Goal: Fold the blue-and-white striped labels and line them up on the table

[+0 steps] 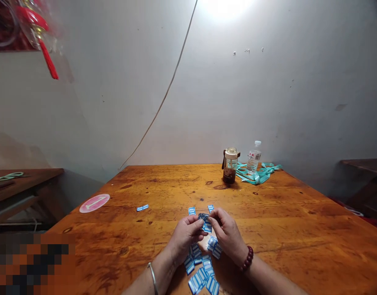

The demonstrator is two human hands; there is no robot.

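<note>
Several small blue-and-white striped pieces (204,223) are pinched between my two hands, above the wooden table. My left hand (190,234) is closed on their left side, thumb on top. On their right edge my right hand (223,226) closes with thumb and fingertips. More striped pieces (197,280) lie in a loose pile below my hands, near the front edge. A small group (215,246) rests under my right hand. Just beyond my hands lie two single pieces, one to the left (192,211) and one to the right (211,207).
Another striped piece (142,208) and a pink oval sign (94,203) lie on the left of the wooden table (163,184). At the back right stand a jar with dark contents (229,166) and a water bottle (253,157), beside turquoise ribbon (263,175).
</note>
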